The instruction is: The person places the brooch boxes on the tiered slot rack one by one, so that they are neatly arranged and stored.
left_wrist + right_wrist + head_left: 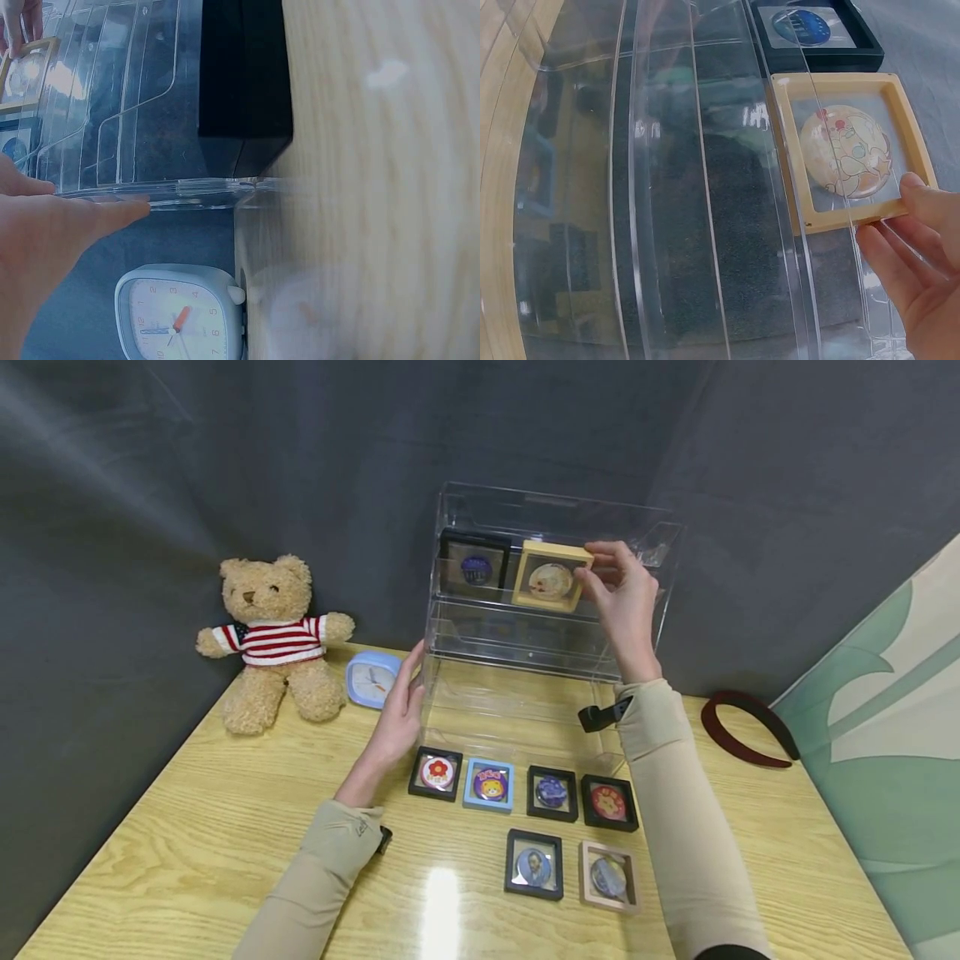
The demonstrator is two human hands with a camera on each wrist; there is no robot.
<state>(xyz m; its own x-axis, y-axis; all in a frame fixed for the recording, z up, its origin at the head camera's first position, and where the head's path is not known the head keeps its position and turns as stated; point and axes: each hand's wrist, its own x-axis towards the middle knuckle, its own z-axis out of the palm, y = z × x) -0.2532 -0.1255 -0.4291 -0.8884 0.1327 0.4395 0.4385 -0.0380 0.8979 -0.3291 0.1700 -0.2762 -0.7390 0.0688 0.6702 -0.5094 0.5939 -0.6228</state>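
My right hand (pixel 626 602) pinches the right edge of a yellow square frame (pixel 551 576) with a round badge inside, thumb in front. The frame stands in the upper tier of a clear acrylic rack (pixel 517 635), right of a black frame (pixel 474 566) holding a dark blue badge. In the right wrist view the yellow frame (pixel 911 127) sits partly behind the clear front lip. My left hand (pixel 397 718) rests against the rack's left side with its fingers extended. In the left wrist view those fingers (pixel 112 215) lie along the clear side panel.
Several framed badges lie before the rack, including a blue frame (pixel 489 785) and a pink one (pixel 609 877). A blue clock (pixel 372 679) and teddy bear (pixel 273 643) stand left; a dark red headband (pixel 750 729) lies right. A dark curtain (pixel 360 460) hangs behind.
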